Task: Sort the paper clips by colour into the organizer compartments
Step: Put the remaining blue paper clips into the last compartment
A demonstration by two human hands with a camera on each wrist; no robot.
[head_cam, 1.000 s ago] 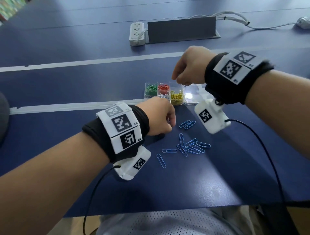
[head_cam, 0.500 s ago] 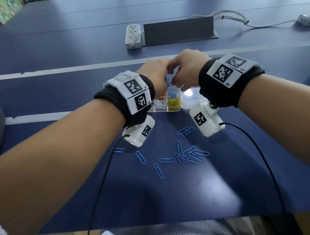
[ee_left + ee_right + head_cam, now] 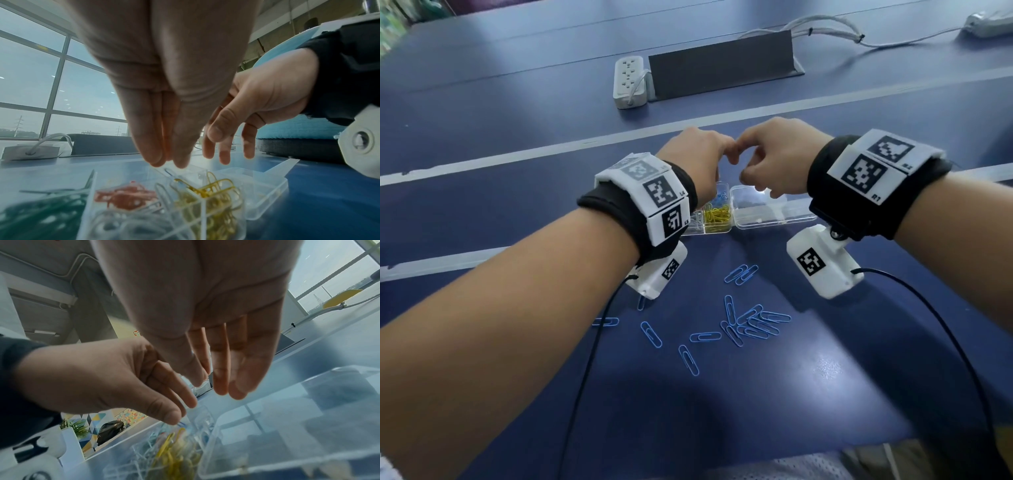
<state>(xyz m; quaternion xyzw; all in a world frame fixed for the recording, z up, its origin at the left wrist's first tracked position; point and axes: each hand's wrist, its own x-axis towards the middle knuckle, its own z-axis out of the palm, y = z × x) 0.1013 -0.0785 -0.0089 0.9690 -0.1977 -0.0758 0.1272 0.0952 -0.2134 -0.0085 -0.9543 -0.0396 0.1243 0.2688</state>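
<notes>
Most of the blue paper clips lie loose on the table towards its near edge, a tight cluster to the right and singles strung out to the left. A few blue ones already sit in the far compartment of the clear organizer, behind the yellow clips; red clips, green and clear-white ones fill the other cells, seen from the left wrist. The step in hand looks like dropping blue clips into that far cell: both hands hang right above it. The left hand has its fingers straight and pressed together, pointing down, with a blue clip just under the tips, seemingly let go. The right hand shows slack, spread fingers holding nothing visible. Next, by my reading, either hand must go back to the cluster near the table's front edge and pinch up more blue clips, prising apart the overlapping ones
</notes>
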